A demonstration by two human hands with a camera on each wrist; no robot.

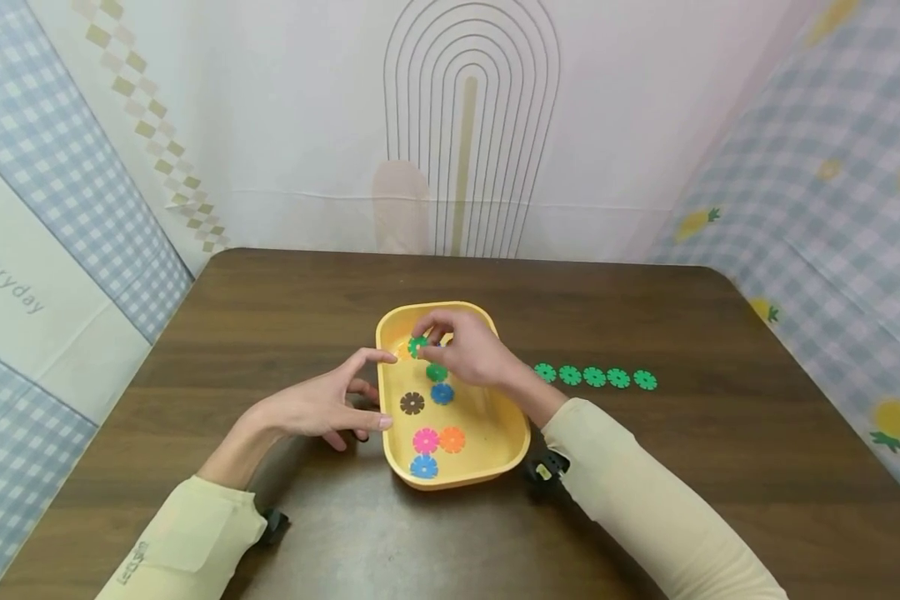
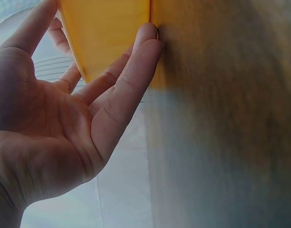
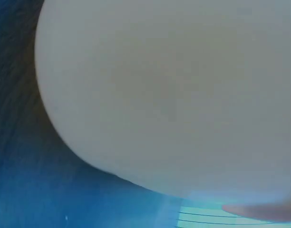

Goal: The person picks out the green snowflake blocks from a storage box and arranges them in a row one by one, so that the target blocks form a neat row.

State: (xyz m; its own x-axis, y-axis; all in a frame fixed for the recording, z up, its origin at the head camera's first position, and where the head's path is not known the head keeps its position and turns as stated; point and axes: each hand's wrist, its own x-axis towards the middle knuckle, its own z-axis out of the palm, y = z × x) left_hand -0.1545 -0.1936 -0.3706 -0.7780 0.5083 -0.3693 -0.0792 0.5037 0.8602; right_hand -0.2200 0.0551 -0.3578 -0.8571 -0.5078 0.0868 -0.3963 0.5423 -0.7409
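A yellow plastic tray (image 1: 495, 433) stands on the table with snowflake-shaped discs in it. My right hand (image 1: 468, 346) reaches over its far part and pinches a green snowflake disc (image 1: 417, 347) between thumb and fingertips. Just below lie another green disc (image 1: 436, 372), a blue disc (image 1: 442, 393) and a brown disc (image 1: 412, 403). Nearer the front are a pink disc (image 1: 425, 440), an orange disc (image 1: 452, 439) and a second blue disc (image 1: 423, 466). On the tray's left side my left hand (image 1: 318, 404) holds the rim, thumb and index tips over it, other fingers outside against the wall (image 2: 105, 33).
Several green discs (image 1: 595, 377) lie in a row on the brown wooden table (image 1: 690, 467), right of the tray. Patterned cloth (image 1: 292, 125) hangs behind the table and at both sides. A pale, blurred surface (image 3: 174, 95) fills most of the right wrist view.
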